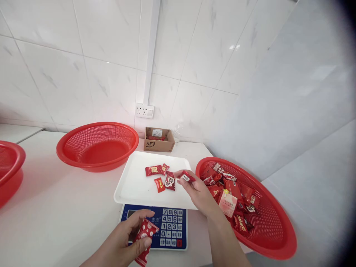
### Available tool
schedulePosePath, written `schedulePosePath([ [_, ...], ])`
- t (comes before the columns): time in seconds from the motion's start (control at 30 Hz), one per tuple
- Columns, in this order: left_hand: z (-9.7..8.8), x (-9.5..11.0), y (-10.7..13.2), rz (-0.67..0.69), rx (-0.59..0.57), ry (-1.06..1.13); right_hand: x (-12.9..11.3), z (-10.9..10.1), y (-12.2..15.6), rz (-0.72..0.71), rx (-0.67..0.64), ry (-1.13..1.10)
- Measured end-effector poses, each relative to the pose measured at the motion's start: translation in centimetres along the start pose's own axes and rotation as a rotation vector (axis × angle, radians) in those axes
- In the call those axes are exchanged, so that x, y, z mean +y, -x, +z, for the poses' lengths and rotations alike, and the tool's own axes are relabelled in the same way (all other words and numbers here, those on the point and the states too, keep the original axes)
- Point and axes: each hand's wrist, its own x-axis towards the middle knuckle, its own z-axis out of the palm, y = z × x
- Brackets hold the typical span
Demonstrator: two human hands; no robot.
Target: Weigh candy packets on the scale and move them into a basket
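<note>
My left hand is closed round a red patterned candy packet, low over the scale's blue keypad. My right hand pinches a small red wrapped candy at the right edge of the white tray that sits on the scale. Several red candies lie on the tray just left of that hand. A red mesh basket at the right holds a heap of red candy packets and one pink packet.
An empty red mesh basket stands behind the tray at the left; part of another red basket shows at the far left edge. A small cardboard box sits against the tiled wall below a socket.
</note>
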Motion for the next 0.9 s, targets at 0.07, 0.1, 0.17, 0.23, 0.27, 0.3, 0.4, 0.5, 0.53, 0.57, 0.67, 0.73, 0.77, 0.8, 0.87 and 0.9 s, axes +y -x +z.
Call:
schedulePosePath([
  [0.07, 0.2, 0.0, 0.0, 0.001, 0.005, 0.016, 0.1, 0.7, 1.7, 0.011, -0.026, -0.125],
  [0.1, 0.3, -0.1, -0.1, 0.000, 0.005, 0.024, 0.2, 1.2, 2.6, 0.035, -0.047, -0.173],
  [0.17, 0.5, -0.2, -0.3, 0.010, -0.013, 0.037, 0.3, 2.5, 4.3, 0.082, -0.097, -0.236],
  [0.23, 0.8, -0.4, -0.6, 0.049, -0.033, 0.045, 0.4, 3.9, 5.7, 0.103, -0.143, -0.287],
  [0.27, 0.9, -0.5, -0.8, 0.078, -0.045, 0.048, 0.4, 4.5, 6.3, 0.118, -0.154, -0.308],
  [0.3, 1.0, -0.6, -1.0, 0.106, -0.056, 0.048, 0.5, 5.2, 6.9, 0.141, -0.154, -0.326],
  [0.4, 1.4, -0.7, -1.4, 0.179, -0.083, 0.017, 0.4, 7.1, 7.8, 0.206, -0.117, -0.402],
  [0.5, 1.5, -0.7, -1.4, 0.249, -0.023, -0.104, 0.3, 8.6, 8.0, 0.178, -0.138, -0.598],
  [0.53, 1.5, -0.6, -1.4, 0.280, 0.001, -0.150, 0.3, 8.9, 8.0, 0.167, -0.162, -0.664],
  [0.57, 1.5, -0.6, -1.4, 0.315, 0.018, -0.190, 0.4, 9.2, 8.0, 0.168, -0.184, -0.718],
  [0.67, 1.1, -0.6, -1.6, 0.446, -0.045, -0.277, 1.0, 9.8, 8.0, 0.209, -0.197, -0.791],
  [0.73, 0.8, -0.8, -1.9, 0.544, -0.146, -0.343, 1.6, 9.9, 8.0, 0.210, -0.194, -0.805],
  [0.77, 0.7, -0.9, -2.0, 0.584, -0.193, -0.383, 1.8, 9.9, 8.0, 0.197, -0.194, -0.804],
  [0.8, 0.6, -1.0, -2.1, 0.610, -0.229, -0.420, 2.1, 9.9, 8.0, 0.180, -0.190, -0.800],
  [0.87, 0.5, -1.2, -2.3, 0.617, -0.261, -0.472, 2.5, 9.9, 8.1, 0.152, -0.160, -0.783],
  [0.9, 0.5, -1.3, -2.3, 0.605, -0.260, -0.483, 2.7, 10.0, 8.2, 0.147, -0.142, -0.767],
])
